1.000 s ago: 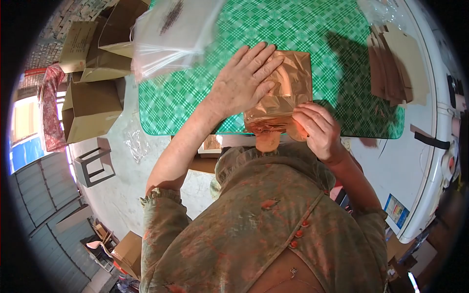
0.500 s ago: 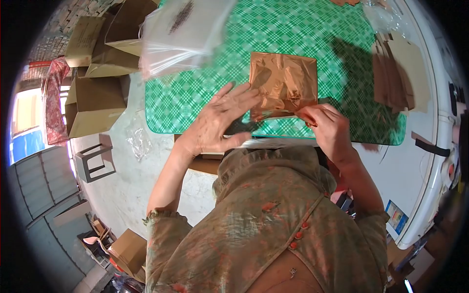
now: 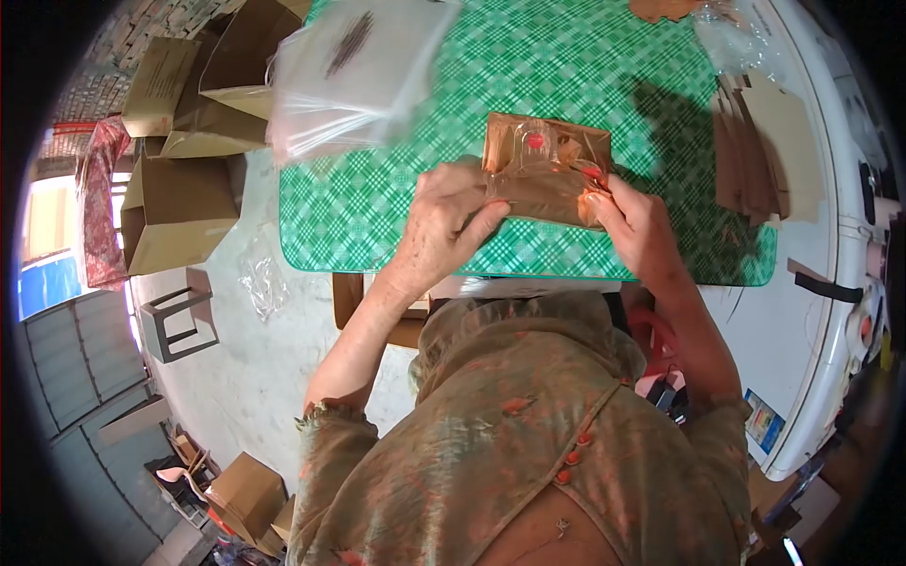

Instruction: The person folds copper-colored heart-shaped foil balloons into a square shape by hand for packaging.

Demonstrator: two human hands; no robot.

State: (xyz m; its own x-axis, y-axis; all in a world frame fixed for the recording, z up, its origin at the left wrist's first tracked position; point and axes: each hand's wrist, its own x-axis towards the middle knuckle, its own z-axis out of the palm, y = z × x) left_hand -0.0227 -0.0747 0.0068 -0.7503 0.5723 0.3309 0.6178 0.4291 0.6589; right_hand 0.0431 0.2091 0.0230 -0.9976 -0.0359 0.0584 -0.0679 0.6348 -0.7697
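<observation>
A shiny copper-coloured flat packet (image 3: 540, 193) lies near the front edge of the table, its film creased and reflecting light. A clear plastic layer and a small red mark show on its upper part. My left hand (image 3: 442, 222) grips the packet's left near side, with the thumb on top and the other fingers curled, partly hidden. At the right near corner, my right hand (image 3: 634, 219) pinches the crumpled film between thumb and fingers.
A green plaid cloth covers the table (image 3: 359, 222). Clear plastic sleeves (image 3: 363, 75) are stacked at the back left. Brown and beige card pieces (image 3: 755, 151) lie at the right, beside a white appliance (image 3: 835, 283). Open cardboard boxes (image 3: 184, 212) stand on the left.
My left hand, spread out beside the packet before, has closed on its left side. The packet's near part is now folded up, and a red mark has come into view.
</observation>
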